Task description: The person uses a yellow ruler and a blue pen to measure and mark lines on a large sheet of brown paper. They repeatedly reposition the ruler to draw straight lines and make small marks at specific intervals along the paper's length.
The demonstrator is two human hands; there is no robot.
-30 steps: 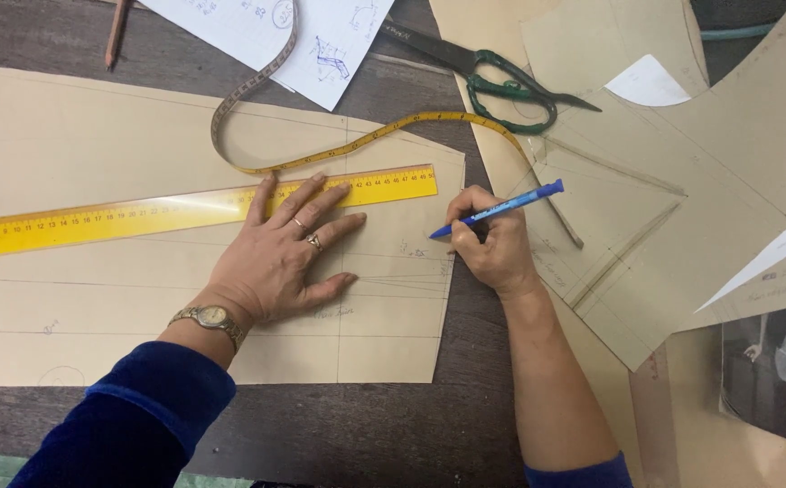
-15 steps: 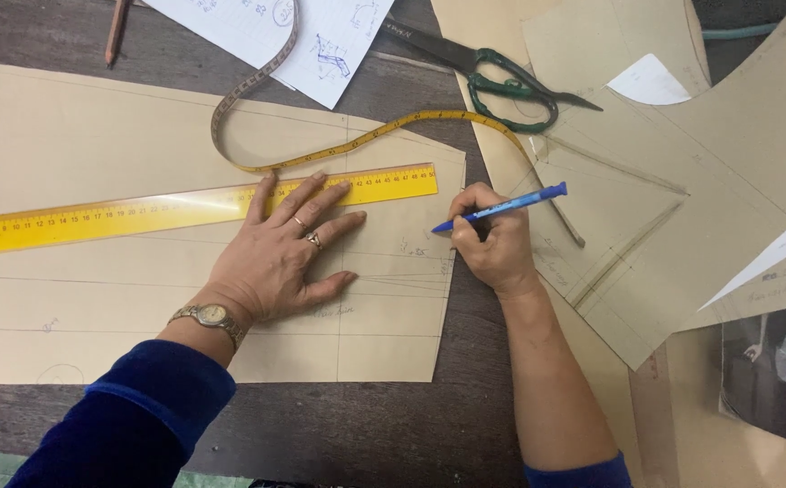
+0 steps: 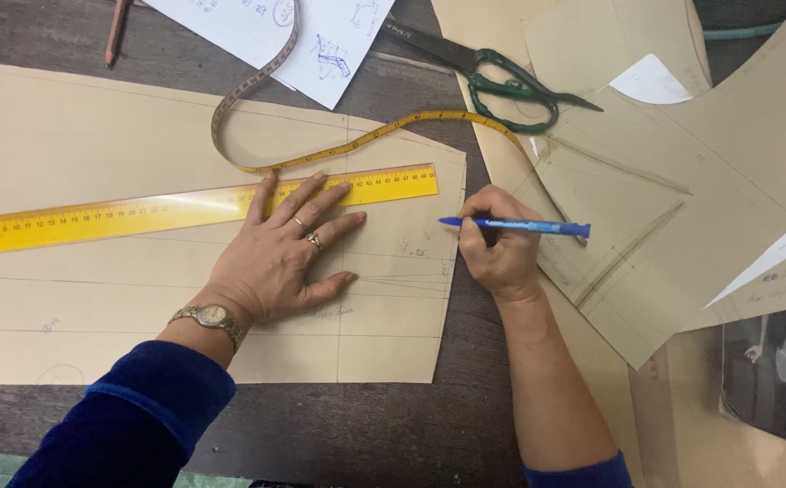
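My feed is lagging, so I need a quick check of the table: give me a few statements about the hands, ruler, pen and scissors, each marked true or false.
1. The left hand lies flat, its fingers on the yellow ruler. True.
2. The right hand holds a red pencil. False: it holds a blue pen.
3. The green-handled scissors lie on the table, away from both hands. True.
4. The measuring tape is rolled up tight. False: it lies loose, looped across the tan pattern paper.
5. The pen tip points toward the ruler's end. True.
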